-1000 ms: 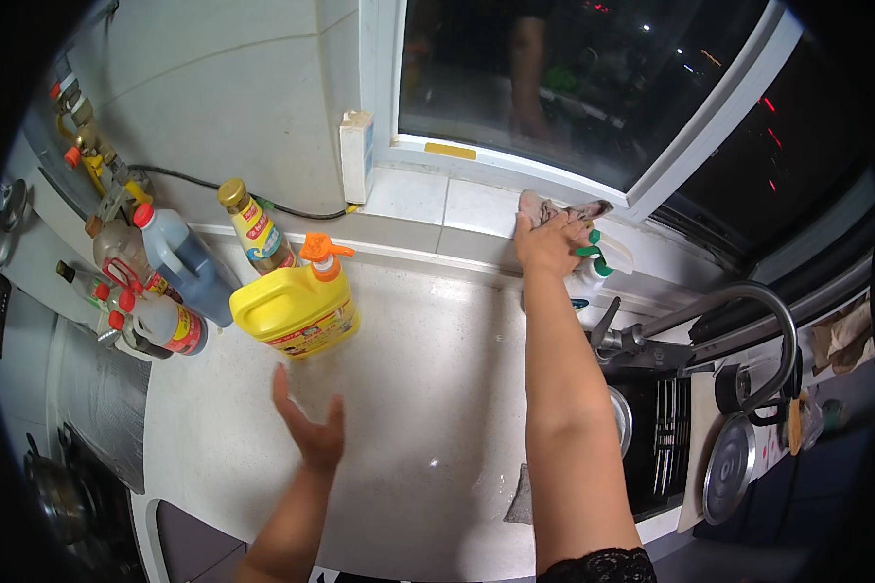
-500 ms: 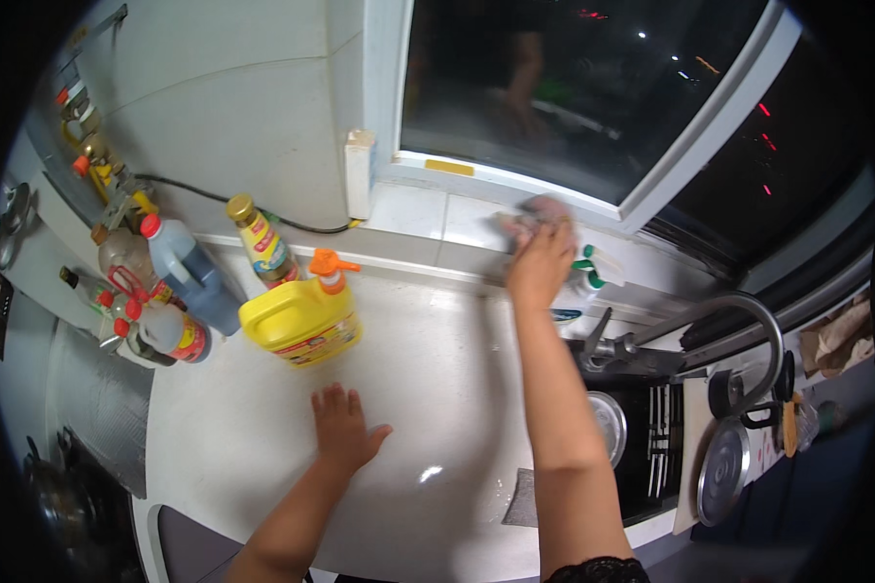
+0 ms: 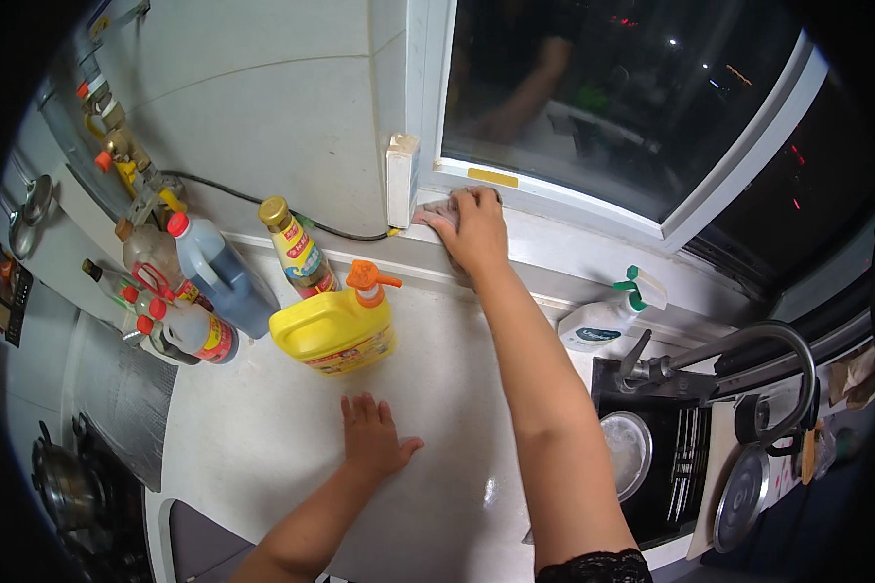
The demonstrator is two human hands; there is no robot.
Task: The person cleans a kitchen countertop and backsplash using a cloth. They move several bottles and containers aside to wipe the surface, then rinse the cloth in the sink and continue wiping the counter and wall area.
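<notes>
A crumpled grey cleaning cloth (image 3: 437,210) lies on the white windowsill ledge (image 3: 574,255), pressed under the fingers of the right hand (image 3: 472,228), only its left edge showing. The left hand (image 3: 371,437) rests flat, fingers spread, on the white countertop (image 3: 262,428), near a yellow pump-top jug (image 3: 335,328).

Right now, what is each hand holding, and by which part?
Right hand presses a crumpled grey cloth under its fingers on the window ledge. Left hand holds nothing, flat on the white countertop.

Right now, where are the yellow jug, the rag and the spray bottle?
yellow jug (image 3: 332,333), head view, front of its body.
rag (image 3: 436,211), head view, edge beside the fingers.
spray bottle (image 3: 596,325), head view, white body.
</notes>
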